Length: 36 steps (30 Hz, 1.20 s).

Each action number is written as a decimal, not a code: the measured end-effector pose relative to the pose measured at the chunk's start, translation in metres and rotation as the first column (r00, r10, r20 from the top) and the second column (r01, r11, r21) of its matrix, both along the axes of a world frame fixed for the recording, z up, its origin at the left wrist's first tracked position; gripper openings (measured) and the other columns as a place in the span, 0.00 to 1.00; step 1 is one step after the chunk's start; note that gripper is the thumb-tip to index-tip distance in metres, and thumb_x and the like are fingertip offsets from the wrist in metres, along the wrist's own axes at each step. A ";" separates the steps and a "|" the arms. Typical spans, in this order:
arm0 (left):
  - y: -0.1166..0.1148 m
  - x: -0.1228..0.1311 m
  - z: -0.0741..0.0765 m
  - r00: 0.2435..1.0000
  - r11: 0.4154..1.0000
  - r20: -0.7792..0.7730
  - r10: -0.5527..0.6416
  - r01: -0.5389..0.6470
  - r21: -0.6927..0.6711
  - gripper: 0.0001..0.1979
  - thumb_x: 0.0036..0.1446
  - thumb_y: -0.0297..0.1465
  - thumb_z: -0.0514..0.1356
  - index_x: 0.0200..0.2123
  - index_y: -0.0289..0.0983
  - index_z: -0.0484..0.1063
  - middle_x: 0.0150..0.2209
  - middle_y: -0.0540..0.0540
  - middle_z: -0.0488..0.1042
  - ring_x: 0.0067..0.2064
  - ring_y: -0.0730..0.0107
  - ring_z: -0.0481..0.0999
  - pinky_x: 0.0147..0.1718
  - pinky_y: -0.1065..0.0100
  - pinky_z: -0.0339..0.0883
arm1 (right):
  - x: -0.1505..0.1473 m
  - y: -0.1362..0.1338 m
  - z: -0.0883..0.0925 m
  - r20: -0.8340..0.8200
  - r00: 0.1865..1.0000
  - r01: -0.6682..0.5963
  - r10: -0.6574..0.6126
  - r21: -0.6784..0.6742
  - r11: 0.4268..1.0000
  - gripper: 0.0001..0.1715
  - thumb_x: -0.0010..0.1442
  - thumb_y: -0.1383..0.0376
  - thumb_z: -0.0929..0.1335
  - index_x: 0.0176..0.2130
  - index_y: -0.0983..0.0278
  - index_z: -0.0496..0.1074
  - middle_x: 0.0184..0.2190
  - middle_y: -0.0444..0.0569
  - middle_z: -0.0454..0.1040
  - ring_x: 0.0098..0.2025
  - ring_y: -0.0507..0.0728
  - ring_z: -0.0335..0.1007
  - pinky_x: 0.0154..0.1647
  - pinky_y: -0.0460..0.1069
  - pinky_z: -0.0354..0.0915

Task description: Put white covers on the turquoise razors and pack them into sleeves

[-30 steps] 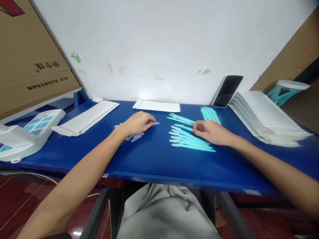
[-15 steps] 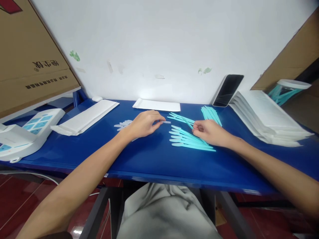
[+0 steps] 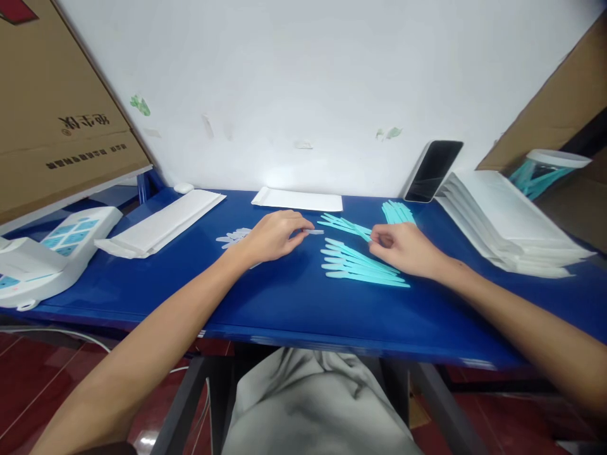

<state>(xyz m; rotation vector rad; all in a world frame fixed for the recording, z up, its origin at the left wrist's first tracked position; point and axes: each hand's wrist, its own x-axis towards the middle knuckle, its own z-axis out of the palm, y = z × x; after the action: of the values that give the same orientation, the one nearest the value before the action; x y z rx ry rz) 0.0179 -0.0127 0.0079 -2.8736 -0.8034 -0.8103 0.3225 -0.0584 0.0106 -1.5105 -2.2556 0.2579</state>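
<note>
My left hand [image 3: 275,235] is closed in a pinch on a small translucent white cap-like piece [image 3: 315,232], which sticks out to the right of the fingertips. Several similar translucent pieces [image 3: 232,237] lie beside and partly behind that hand. My right hand [image 3: 408,248] pinches the end of a teal swab [image 3: 361,232] that crosses over other swabs. Just left of it is a loose group of teal swabs [image 3: 339,222]. Below lies a fanned row of teal swabs with whitish tips [image 3: 360,265], and behind the right hand a further bundle of swabs [image 3: 398,213].
A flat white packet [image 3: 298,200] lies by the wall and another [image 3: 161,224] at left. A white device with blue labels [image 3: 71,243] stands at far left. To the right are a phone [image 3: 434,170], stacked white packets [image 3: 516,221] and a lidded jar [image 3: 540,174].
My right hand has shifted slightly right and up, and the pinched swab now lies lower among the others. My left hand stays in place with the translucent piece.
</note>
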 end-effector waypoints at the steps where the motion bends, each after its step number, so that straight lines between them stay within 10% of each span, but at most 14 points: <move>1: 0.000 0.000 0.000 1.000 1.000 0.004 0.000 0.000 -0.001 0.13 0.69 0.30 0.54 0.47 0.35 0.78 0.41 0.41 0.81 0.41 0.62 0.79 0.40 0.62 0.71 | -0.001 -0.001 0.001 0.000 1.000 -0.018 0.018 0.031 0.999 0.13 0.58 0.59 0.65 0.25 0.60 0.68 0.15 0.40 0.63 0.20 0.53 0.58 0.25 0.50 0.53; 11: -0.001 -0.001 0.001 0.997 1.000 0.079 0.017 -0.016 -0.018 0.11 0.71 0.31 0.53 0.45 0.35 0.74 0.43 0.41 0.80 0.41 0.66 0.78 0.40 0.65 0.70 | 0.009 0.013 -0.012 0.007 0.994 -0.108 0.108 0.180 0.978 0.17 0.69 0.59 0.61 0.44 0.63 0.75 0.40 0.55 0.80 0.38 0.62 0.75 0.38 0.54 0.65; 36: -0.007 0.002 0.006 0.998 0.996 0.038 0.056 -0.053 -0.075 0.15 0.73 0.40 0.51 0.40 0.36 0.69 0.35 0.46 0.76 0.33 0.69 0.73 0.33 0.69 0.61 | 0.000 -0.002 -0.013 0.115 0.984 -0.161 0.139 0.217 0.963 0.19 0.74 0.57 0.55 0.50 0.61 0.68 0.29 0.48 0.74 0.28 0.59 0.69 0.30 0.51 0.58</move>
<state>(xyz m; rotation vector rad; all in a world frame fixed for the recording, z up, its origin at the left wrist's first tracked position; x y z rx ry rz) 0.0197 -0.0196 0.0143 -2.8930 -0.9314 -0.8528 0.3226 -0.0606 -0.0022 -1.2628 -2.3879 -0.0319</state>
